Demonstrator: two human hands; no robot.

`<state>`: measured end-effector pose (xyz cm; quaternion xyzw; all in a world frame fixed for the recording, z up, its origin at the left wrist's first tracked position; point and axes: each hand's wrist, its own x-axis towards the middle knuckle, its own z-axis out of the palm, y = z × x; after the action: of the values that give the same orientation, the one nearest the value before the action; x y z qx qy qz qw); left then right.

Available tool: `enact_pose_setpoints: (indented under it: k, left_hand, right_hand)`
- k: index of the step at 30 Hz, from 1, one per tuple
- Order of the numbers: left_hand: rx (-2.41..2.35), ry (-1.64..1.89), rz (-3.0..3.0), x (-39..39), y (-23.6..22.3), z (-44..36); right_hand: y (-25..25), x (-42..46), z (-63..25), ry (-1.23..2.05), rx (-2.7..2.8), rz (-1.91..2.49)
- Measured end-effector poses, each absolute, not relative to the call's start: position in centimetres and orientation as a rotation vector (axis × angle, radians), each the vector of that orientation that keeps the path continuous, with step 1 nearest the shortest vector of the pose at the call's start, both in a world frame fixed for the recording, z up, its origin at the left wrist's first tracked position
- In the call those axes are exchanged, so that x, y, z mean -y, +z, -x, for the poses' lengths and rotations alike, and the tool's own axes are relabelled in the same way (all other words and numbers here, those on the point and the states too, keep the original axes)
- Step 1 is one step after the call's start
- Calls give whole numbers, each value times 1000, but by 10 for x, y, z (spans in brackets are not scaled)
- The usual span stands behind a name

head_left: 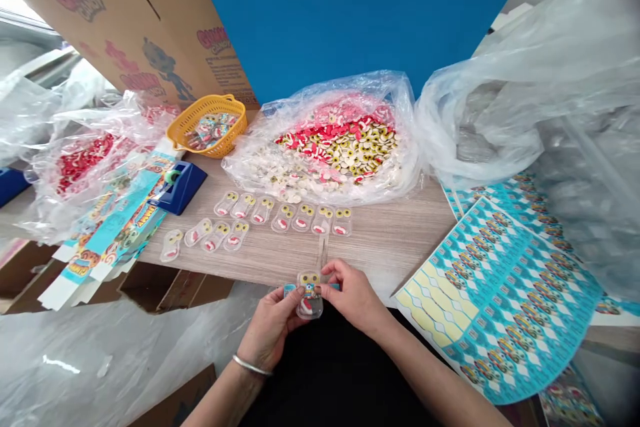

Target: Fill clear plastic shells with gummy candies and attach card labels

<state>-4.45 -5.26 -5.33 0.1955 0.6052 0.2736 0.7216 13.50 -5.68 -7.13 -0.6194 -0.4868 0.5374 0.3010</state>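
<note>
Over the table's front edge, my left hand point(274, 321) and my right hand point(354, 296) both grip a small clear plastic candy pack point(310, 310). Yellow-ringed eye candies show at its top and a red-and-white piece at its lower end. A blue printed label point(309, 288) lies across its middle, with its ends sticking out to both sides near my fingertips. My left thumb presses on the front; the fingers behind are mostly hidden. My right thumb and fingertips pinch the other side. Beyond my hands, several similar filled clear packs point(303, 218) lie in rows, without labels.
A plastic bag of loose candies point(350, 147) lies behind the rows. Left stand a yellow basket point(207, 107) of labelled packs, a blue tape dispenser point(181, 190) and flattened printed cartons point(107, 220). Label sheets point(500, 300) lie right, under a clear bag point(570, 167).
</note>
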Motion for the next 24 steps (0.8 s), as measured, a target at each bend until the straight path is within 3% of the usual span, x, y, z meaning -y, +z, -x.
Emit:
enact_pose_setpoints:
  k: [4, 11, 24]
  left_hand:
    - [-1234, 731, -495, 31, -40, 30]
    - [-1008, 723, -551, 6, -14, -12]
    - [-824, 382, -715, 10, -2, -63]
  right_hand:
    - [-62, 56, -158, 1618, 913, 1354]
    - [-34, 60, -202, 1520, 819, 1188]
    - [-43, 75, -218, 1711, 612, 840]
